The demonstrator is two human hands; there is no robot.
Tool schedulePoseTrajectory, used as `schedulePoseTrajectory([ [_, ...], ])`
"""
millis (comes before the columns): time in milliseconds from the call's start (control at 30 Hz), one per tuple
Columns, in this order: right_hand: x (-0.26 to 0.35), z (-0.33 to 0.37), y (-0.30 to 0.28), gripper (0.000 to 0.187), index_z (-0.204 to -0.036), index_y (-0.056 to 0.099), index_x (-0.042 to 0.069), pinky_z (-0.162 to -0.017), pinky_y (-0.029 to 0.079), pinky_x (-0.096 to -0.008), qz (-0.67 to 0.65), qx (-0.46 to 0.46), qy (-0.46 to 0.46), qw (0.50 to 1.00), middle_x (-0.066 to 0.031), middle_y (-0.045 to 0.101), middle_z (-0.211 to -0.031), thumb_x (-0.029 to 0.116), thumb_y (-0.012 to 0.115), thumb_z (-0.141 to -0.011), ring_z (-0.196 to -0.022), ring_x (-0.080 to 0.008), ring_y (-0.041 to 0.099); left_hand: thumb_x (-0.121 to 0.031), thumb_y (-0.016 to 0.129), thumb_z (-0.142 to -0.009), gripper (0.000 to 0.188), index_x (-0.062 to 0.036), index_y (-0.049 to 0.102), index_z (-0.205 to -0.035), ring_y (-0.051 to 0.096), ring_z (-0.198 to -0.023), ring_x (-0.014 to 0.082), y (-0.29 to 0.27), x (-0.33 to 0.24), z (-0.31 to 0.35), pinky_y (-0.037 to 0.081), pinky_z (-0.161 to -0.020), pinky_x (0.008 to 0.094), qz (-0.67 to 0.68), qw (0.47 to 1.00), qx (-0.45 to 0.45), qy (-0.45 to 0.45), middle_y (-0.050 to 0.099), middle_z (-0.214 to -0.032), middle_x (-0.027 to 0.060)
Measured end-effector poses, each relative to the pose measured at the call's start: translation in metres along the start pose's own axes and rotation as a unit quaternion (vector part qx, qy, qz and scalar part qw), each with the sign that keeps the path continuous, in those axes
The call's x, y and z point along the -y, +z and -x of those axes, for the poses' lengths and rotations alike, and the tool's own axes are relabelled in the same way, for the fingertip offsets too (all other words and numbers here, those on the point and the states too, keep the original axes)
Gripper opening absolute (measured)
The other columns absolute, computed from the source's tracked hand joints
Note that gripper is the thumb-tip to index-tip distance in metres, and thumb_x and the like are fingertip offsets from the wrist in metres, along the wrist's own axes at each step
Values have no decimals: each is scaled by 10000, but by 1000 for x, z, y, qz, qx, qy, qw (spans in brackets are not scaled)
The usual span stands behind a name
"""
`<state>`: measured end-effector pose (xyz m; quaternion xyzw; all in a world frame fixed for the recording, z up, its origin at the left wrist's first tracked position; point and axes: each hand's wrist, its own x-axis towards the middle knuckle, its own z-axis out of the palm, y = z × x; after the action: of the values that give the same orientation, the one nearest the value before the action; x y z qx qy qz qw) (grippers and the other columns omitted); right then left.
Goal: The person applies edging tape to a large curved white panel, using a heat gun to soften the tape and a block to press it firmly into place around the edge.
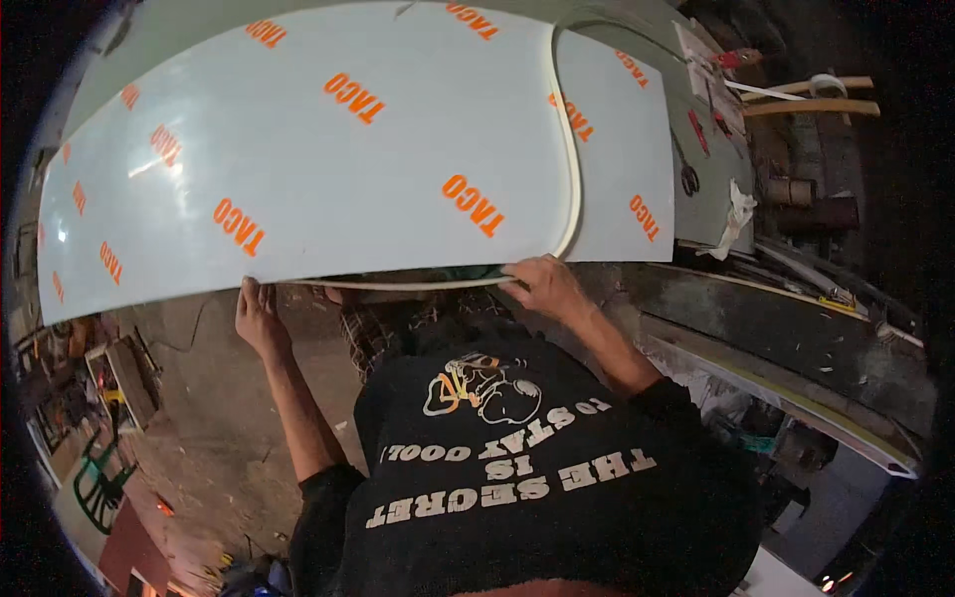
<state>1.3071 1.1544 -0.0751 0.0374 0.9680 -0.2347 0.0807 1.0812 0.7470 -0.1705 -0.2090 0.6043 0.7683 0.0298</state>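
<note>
A large pale panel (338,164) with orange printing spreads out in front of me, its near edge facing my body. A long, thin, cream-coloured flexible edging strip (574,164) snakes over the panel's right part, comes down to the near edge and runs left along it, sagging a little away from the edge between my hands. At the left end of this stretch my left hand (259,320) pinches the strip against the panel's edge. Farther right, my right hand (550,291) grips the strip with fingers closed, beside the spot where it bends onto the panel.
The panel lies on a greenish table (637,60). On its right side are black-handled scissors (688,179), a red tool (699,132) and a crumpled white sheet (734,221). Curved wooden pieces (816,106) jut out beyond. A green chair (99,488) stands at lower left.
</note>
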Motion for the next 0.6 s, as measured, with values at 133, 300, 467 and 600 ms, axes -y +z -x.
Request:
schedulePoseTrajectory([
  [133,-58,34,-30,214,-944,697,79,-831,469,-401,34,51,30,998,-77,695,-891,261,697,-832,-881,-256,655,-252,593,-958,521,112,462,-1307,573,-1138,304,5,16,7,495,-949,383,-31,999,35,26,524,-1301,218],
  [300,-106,80,-53,205,-927,702,86,-849,461,-397,30,46,62,997,-65,700,-899,276,684,-853,-894,-232,659,-277,522,-991,530,98,422,-1351,539,-1196,311,21,32,34,487,-981,383,-169,982,52,72,502,-1330,227],
  [467,-127,121,-64,187,-955,710,105,-882,450,-412,31,-17,62,997,-60,704,-909,264,682,-860,-919,-227,661,-307,509,-995,570,120,399,-1355,484,-1255,308,41,41,52,480,-995,384,-260,958,85,83,459,-1375,241],
  [600,-149,143,-61,222,-1014,704,117,-875,449,-410,9,-12,52,999,-60,704,-926,275,678,-860,-924,-224,659,-263,506,-1000,547,140,388,-1350,477,-1262,311,34,54,55,479,-1003,372,-130,990,47,4,447,-1385,249],
])
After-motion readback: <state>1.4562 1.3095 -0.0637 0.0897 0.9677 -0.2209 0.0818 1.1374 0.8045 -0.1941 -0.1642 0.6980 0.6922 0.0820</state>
